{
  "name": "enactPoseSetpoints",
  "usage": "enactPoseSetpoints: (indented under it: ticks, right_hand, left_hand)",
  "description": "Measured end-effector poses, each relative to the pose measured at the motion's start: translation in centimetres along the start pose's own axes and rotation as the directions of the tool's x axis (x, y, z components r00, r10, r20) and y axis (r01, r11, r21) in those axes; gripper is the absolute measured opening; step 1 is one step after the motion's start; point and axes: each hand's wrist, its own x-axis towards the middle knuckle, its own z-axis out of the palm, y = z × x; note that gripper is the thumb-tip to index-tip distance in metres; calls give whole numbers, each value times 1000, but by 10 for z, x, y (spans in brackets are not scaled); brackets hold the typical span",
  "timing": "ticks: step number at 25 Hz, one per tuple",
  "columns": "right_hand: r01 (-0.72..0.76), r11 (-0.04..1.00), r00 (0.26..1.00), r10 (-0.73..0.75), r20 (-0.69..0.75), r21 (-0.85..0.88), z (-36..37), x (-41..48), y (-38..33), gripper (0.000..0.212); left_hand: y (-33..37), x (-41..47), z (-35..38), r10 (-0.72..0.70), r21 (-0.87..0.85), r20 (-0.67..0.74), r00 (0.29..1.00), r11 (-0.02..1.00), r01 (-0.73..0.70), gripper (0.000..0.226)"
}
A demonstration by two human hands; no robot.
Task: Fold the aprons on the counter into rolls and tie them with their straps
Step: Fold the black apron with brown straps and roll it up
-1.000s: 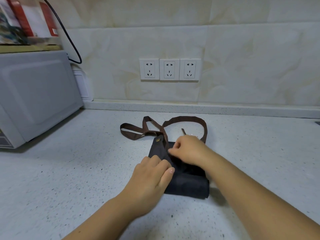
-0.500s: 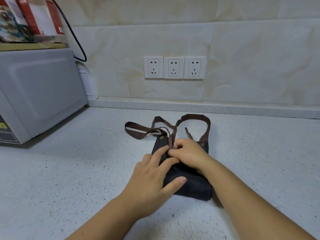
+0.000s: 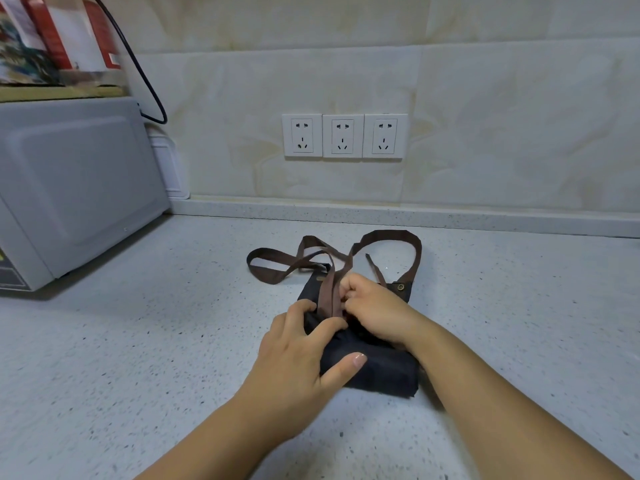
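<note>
A dark navy apron (image 3: 377, 370), folded into a compact bundle, lies on the speckled white counter (image 3: 138, 341). Its brown straps (image 3: 391, 237) loop loosely behind it toward the wall. My left hand (image 3: 301, 351) rests on the bundle's left side, its fingers curved over the fabric and its thumb stretched along the front. My right hand (image 3: 374, 308) is curled on top of the bundle and pinches a brown strap that runs up over the fold. A round brass button (image 3: 400, 287) shows at the bundle's far right corner.
A grey microwave (image 3: 69, 188) stands at the left with red and white boxes (image 3: 59, 36) on top and a black cable (image 3: 145, 77) hanging behind. Three wall sockets (image 3: 343, 135) sit above the backsplash ledge.
My right hand has drawn a brown strap down over the top of the bundle. My left hand slid up the bundle's left side and its fingers spread over the fabric.
</note>
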Motion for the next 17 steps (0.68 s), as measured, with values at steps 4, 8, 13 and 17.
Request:
enactPoseSetpoints:
  ticks: [4, 8, 13, 17]
  right_hand:
    - [60, 989, 998, -64, -22, -138, 5, 9, 4, 20]
    - [47, 897, 996, -74, -46, -440, 12, 17, -4, 13]
    - [-10, 913, 992, -41, -117, -407, 11, 17, -5, 21]
    - [-122, 960, 953, 185, -241, 252, -17, 7, -5, 6]
  left_hand:
    - [0, 0, 1, -10, -8, 13, 1000, 1000, 10, 64]
    - [-2, 0, 2, -5, -26, 12, 1000, 1000, 5, 61]
    - [-6, 1, 1, -19, -34, 26, 999, 999, 19, 63]
    - [-4, 2, -1, -31, -55, 42, 999, 998, 33, 64]
